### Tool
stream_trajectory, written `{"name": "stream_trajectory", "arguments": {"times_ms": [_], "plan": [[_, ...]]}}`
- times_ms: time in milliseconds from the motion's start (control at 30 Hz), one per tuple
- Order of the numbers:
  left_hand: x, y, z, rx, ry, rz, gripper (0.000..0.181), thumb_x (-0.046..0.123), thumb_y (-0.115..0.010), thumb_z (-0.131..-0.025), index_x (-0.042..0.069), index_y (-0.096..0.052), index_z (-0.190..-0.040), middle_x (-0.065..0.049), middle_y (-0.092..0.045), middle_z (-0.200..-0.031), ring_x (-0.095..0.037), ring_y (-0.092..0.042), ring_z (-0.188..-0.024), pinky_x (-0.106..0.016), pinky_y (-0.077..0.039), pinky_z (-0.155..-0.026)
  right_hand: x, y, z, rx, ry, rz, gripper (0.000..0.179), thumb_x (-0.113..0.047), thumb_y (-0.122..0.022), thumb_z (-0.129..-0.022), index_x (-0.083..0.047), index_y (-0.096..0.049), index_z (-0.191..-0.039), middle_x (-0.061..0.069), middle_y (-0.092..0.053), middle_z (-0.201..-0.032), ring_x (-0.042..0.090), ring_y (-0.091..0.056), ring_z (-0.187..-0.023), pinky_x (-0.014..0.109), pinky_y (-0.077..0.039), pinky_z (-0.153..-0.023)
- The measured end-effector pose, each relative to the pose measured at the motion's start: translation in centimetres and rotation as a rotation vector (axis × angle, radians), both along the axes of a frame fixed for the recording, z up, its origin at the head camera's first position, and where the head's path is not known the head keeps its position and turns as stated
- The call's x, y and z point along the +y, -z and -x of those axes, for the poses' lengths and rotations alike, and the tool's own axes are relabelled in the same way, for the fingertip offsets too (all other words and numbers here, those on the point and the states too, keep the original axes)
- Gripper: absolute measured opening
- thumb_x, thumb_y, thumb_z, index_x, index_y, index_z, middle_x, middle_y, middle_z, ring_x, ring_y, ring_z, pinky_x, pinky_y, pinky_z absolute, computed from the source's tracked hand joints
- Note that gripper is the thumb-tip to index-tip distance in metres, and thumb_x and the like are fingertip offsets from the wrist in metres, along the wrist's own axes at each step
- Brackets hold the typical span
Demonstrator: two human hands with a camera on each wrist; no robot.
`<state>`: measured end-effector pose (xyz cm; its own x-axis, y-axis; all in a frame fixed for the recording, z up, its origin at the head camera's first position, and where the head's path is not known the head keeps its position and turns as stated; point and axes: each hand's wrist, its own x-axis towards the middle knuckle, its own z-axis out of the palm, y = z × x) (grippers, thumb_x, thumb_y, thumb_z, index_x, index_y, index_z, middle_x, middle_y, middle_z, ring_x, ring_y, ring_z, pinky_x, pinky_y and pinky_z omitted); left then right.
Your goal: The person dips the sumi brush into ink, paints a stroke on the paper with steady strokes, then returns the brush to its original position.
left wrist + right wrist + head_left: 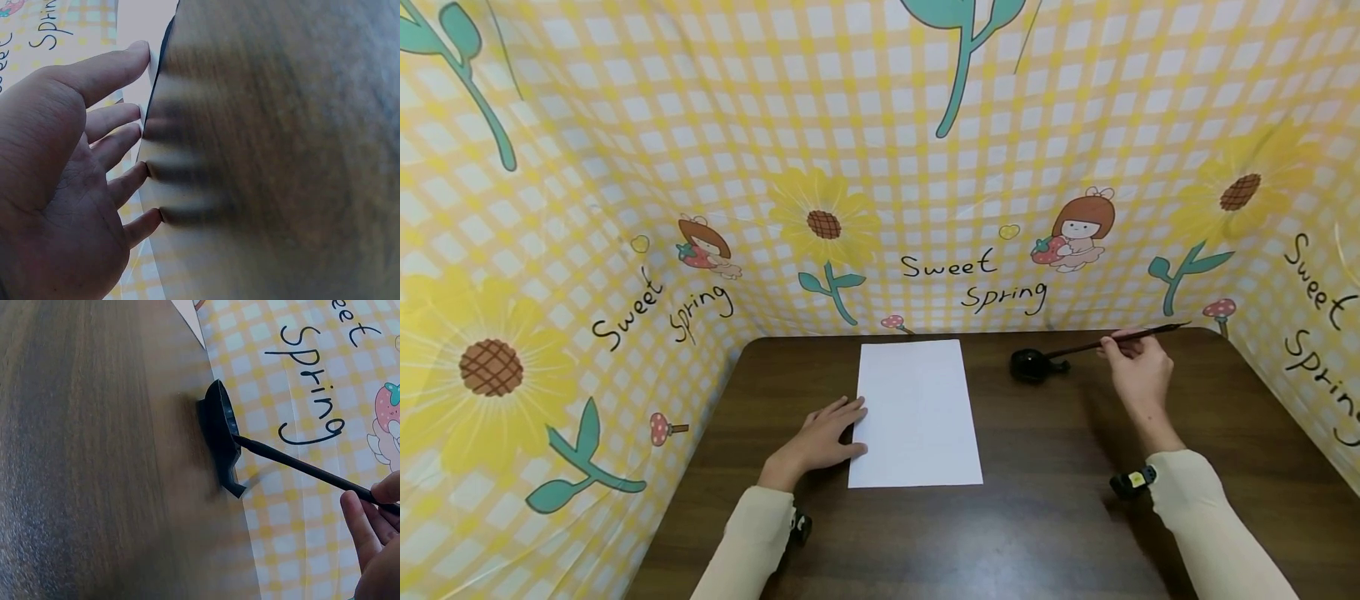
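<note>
My left hand (820, 437) lies spread over the left edge of a white sheet of paper (917, 417), thumb and fingertips touching it. In the left wrist view, the fingers of that hand (81, 150) are loosely extended and hold nothing. On the right, my right hand (1141, 373) pinches a dark calligraphy brush (1082, 347) by its shaft. The lower end of the brush (300, 465) reaches into a small black ink dish (215, 422), which has a short handle; its tip is hidden inside. In the head view the ink dish (1027, 365) sits right of the paper.
A dark brown wooden table (1030, 517) carries everything. Behind it and along both sides hangs a yellow checked cloth (925, 192) printed with flowers and lettering. A black wrist device (1133, 482) is strapped on the right wrist, and another (801, 527) on the left.
</note>
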<state>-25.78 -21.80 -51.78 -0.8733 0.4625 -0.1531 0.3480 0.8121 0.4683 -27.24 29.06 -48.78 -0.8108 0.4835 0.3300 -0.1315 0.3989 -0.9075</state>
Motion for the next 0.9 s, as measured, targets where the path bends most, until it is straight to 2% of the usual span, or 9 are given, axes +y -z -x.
{"name": "stream_trajectory", "arguments": {"times_ms": [400,567,900], "plan": [[0.02,0.04,-0.03,0.005,0.000,0.004,0.070,0.035,-0.072,-0.102,0.010,-0.047,-0.162,-0.006,-0.033,-0.175,-0.037,-0.021,-0.165,-0.074,-0.017,-0.123,0.40,0.31,-0.15,-0.036,0.015,-0.010,0.028,-0.020,-0.071,-0.104,0.005,-0.067,-0.117,-0.027,-0.062,-0.084,-0.014,-0.067,-0.076,0.011,-0.056,-0.070],[0.00,0.06,0.02,0.007,0.000,0.004,0.069,0.035,-0.072,-0.102,0.010,-0.047,-0.162,-0.006,-0.033,-0.176,-0.037,-0.021,-0.165,-0.074,-0.018,-0.123,0.36,0.18,-0.10,-0.010,0.014,-0.024,0.027,-0.017,-0.071,-0.103,0.006,-0.066,-0.117,-0.019,-0.064,-0.088,-0.014,-0.066,-0.076,0.009,-0.056,-0.070],[0.07,0.05,0.07,0.019,-0.007,0.013,0.068,0.035,-0.073,-0.101,0.011,-0.050,-0.160,-0.005,-0.034,-0.175,-0.037,-0.022,-0.165,-0.074,-0.020,-0.123,0.36,-0.23,-0.08,0.024,0.006,-0.060,0.026,-0.013,-0.070,-0.103,0.009,-0.066,-0.116,-0.023,-0.061,-0.086,-0.017,-0.064,-0.074,0.006,-0.054,-0.069]]}}
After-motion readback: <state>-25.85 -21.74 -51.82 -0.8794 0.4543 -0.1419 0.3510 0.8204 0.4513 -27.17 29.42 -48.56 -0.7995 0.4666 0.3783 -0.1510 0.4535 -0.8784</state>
